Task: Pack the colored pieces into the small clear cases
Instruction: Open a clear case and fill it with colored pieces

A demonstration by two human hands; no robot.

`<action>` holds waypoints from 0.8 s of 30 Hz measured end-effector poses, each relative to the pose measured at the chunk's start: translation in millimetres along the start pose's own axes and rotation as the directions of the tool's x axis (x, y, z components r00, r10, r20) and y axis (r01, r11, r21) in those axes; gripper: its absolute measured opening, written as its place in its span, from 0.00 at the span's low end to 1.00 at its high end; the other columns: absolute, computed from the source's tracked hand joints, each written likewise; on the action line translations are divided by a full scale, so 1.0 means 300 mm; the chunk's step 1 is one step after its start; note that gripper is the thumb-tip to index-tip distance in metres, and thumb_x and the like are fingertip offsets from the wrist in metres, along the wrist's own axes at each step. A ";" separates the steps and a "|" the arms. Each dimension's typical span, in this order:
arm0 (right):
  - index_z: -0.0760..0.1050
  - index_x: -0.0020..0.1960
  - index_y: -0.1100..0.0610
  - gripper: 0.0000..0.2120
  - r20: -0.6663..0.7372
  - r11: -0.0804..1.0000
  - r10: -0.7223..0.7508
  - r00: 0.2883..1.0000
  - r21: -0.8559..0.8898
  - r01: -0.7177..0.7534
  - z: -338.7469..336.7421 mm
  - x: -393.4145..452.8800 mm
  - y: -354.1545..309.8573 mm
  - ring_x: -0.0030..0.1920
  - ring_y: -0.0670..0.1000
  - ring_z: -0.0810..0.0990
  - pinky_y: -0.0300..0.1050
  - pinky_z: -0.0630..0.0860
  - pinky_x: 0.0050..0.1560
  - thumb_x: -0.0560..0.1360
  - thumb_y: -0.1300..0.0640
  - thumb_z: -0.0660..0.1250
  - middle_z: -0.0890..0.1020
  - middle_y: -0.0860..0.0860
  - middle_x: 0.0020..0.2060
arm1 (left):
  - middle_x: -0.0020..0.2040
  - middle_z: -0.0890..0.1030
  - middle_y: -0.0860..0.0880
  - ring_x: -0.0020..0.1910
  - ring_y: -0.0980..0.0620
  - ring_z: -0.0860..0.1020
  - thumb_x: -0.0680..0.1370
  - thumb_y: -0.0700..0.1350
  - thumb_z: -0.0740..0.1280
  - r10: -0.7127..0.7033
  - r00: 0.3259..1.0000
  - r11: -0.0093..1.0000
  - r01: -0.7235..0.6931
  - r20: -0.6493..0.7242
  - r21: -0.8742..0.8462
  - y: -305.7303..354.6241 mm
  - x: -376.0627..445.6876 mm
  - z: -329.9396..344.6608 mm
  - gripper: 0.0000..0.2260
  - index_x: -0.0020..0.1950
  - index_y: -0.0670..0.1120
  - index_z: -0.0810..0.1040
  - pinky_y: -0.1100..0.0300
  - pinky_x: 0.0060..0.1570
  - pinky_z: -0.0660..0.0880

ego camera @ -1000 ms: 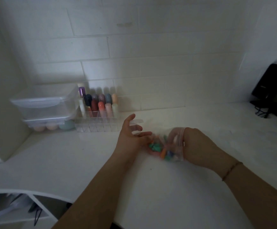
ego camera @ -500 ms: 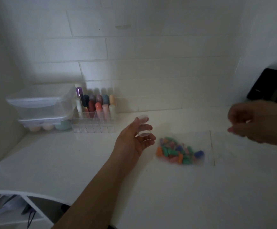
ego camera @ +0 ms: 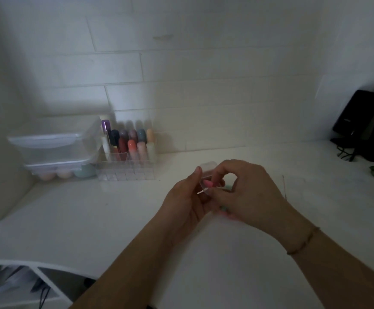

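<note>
My left hand (ego camera: 187, 200) holds a small clear case (ego camera: 208, 173) with its lid up, above the white counter. My right hand (ego camera: 246, 192) pinches a pink piece (ego camera: 208, 183) at the mouth of the case. The clear bag of colored pieces (ego camera: 224, 209) lies on the counter under my right hand and is almost wholly hidden; only a few green and pink bits and the bag's right edge (ego camera: 284, 186) show.
A clear organizer of colored tubes (ego camera: 129, 157) stands at the back wall. Stacked clear lidded boxes (ego camera: 56, 150) with pastel rounds sit to its left. Black speakers and cables (ego camera: 360, 128) fill the back right corner. An open shelf (ego camera: 14, 284) lies below the counter's front left edge.
My right hand came back from the right side and now pinches a pink piece at the case. The hands have closed together over the bag, hiding the pile of pieces.
</note>
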State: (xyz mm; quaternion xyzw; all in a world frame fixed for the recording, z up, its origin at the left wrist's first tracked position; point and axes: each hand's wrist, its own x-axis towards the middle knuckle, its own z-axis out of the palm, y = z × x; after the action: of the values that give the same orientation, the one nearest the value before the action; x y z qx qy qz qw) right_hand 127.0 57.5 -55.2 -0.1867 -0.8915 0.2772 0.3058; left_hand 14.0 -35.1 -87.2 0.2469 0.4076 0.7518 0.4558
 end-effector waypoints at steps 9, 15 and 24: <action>0.74 0.36 0.45 0.11 0.019 0.999 -0.006 1.000 -0.034 0.007 0.017 0.002 0.014 0.44 0.42 0.76 0.50 0.76 0.47 0.64 0.45 0.76 0.75 0.42 0.41 | 0.52 0.78 0.36 0.45 0.43 0.82 0.82 0.50 0.55 -0.026 1.000 0.998 0.026 0.005 -0.059 0.000 0.000 0.003 0.22 0.64 0.33 0.73 0.52 0.41 0.81; 0.79 0.40 0.45 0.06 0.009 0.999 0.040 0.999 -0.028 -0.039 -0.183 0.040 -0.033 0.29 0.34 0.75 0.26 0.68 0.33 0.67 0.46 0.76 0.81 0.40 0.33 | 0.49 0.81 0.38 0.45 0.43 0.82 0.79 0.52 0.59 -0.060 0.996 0.996 0.056 -0.061 -0.073 -0.007 0.014 -0.017 0.21 0.59 0.36 0.77 0.53 0.46 0.81; 0.84 0.40 0.52 0.06 0.483 0.869 0.474 0.736 -0.392 -0.303 -0.368 -0.010 0.175 0.20 0.47 0.72 0.38 0.69 0.26 0.71 0.62 0.73 0.82 0.49 0.27 | 0.47 0.82 0.39 0.44 0.43 0.83 0.74 0.49 0.64 -0.099 0.994 0.991 0.093 -0.056 -0.094 -0.017 0.030 -0.018 0.20 0.59 0.36 0.76 0.54 0.44 0.82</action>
State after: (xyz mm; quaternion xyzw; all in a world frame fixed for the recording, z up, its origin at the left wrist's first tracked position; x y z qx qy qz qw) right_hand 209.3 138.9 -15.7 -0.3224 -0.9117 0.2454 -0.0678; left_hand 8.2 -27.9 -94.4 0.1830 0.3981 0.7539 0.4895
